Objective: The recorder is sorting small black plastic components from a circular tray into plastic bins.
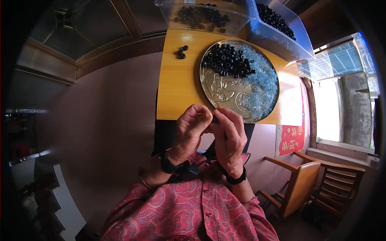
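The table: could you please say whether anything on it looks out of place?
A few black beads lie loose on the table, left of the round tray; they look stray, since similar ones are piled inside it.

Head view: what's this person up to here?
A person's left hand and right hand meet at the table's near edge, fingertips close together, apparently around something small and dark that is mostly hidden. Just beyond, a round tray holds black beads and tiny bluish beads. A few loose black beads lie left of it on the table.
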Tool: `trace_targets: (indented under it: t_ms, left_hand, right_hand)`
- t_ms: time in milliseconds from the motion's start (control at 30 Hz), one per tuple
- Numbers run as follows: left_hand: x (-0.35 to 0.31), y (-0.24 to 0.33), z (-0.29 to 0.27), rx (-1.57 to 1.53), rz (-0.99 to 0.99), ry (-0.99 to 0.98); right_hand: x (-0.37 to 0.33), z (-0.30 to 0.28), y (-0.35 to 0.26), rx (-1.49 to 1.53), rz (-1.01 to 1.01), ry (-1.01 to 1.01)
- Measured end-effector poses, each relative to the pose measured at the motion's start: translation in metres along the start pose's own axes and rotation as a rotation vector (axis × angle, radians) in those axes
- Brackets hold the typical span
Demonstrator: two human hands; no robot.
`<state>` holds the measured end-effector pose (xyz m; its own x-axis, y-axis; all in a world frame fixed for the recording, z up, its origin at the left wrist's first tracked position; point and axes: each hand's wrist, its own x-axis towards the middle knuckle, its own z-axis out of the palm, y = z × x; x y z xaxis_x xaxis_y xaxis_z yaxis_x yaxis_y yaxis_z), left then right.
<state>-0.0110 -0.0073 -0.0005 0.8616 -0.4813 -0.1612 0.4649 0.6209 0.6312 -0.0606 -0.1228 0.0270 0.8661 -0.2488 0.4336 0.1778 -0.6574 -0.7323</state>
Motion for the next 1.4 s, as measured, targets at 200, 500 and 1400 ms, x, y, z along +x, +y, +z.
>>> trace_targets:
  t_ms: [200,500,1400]
  left_hand:
    - [0.001,0.002,0.009,0.315,0.181,0.134]
    - [-0.002,0.002,0.013,0.54,0.301,0.143]
    - [-0.006,0.028,0.013,0.943,0.404,-0.05]
  right_hand:
    - [0.0,-0.001,0.0,-0.039,0.009,0.055]
    - [-0.005,0.002,0.005,0.01,0.025,0.096]
    - [-0.01,-0.008,0.01,0.587,0.291,-0.009]
